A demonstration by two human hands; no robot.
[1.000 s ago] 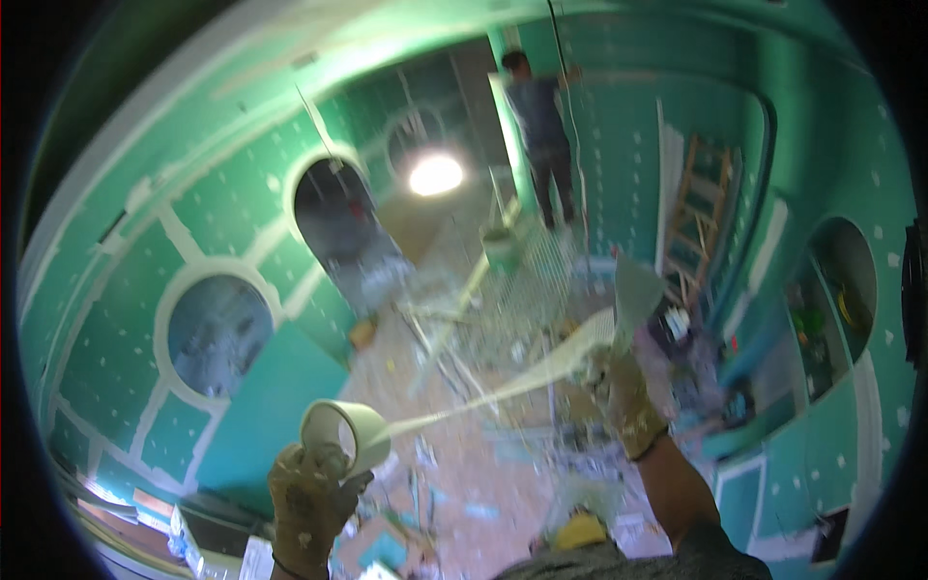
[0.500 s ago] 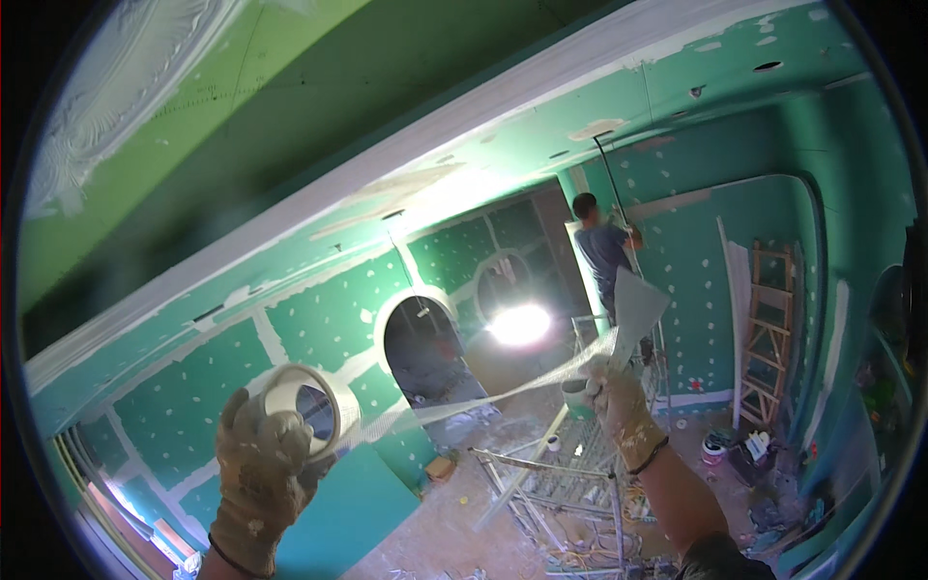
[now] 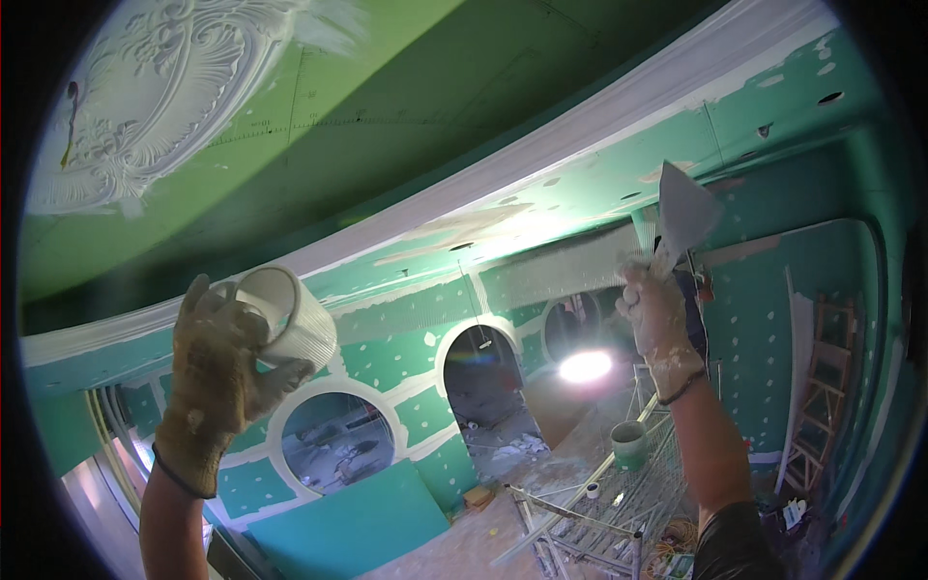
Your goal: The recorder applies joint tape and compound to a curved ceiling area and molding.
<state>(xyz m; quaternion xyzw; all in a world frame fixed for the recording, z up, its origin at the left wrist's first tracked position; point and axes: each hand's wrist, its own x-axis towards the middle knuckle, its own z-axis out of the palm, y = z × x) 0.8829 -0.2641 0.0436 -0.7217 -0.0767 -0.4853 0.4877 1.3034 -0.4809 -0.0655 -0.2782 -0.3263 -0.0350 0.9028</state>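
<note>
My left hand (image 3: 208, 372), in a plaster-smeared work glove, is closed on a wide roll of mesh tape (image 3: 311, 327). From the roll a see-through strip of mesh tape (image 3: 570, 263) stretches across to my right hand (image 3: 663, 324), raised on the right and also gloved. That hand is closed round a putty knife (image 3: 686, 208), its broad pale blade pointing up. The strip's end lies by the right fingers and the base of the blade; how it is pinched there cannot be made out. The knife's handle is mostly hidden in the glove.
Overhead are a pale cornice (image 3: 541, 126) and an ornate ceiling moulding (image 3: 184, 87). Below stands a metal scaffold (image 3: 638, 541) with a green bucket (image 3: 629, 447) on it. A bright lamp (image 3: 586, 366) glares beyond. A wooden ladder (image 3: 820, 396) leans at right. My right hand mostly hides another person.
Both hands have risen, and the view has tilted up, showing more ceiling. The putty knife has swung from pointing right to pointing up. The tape strip now spans higher and flatter.
</note>
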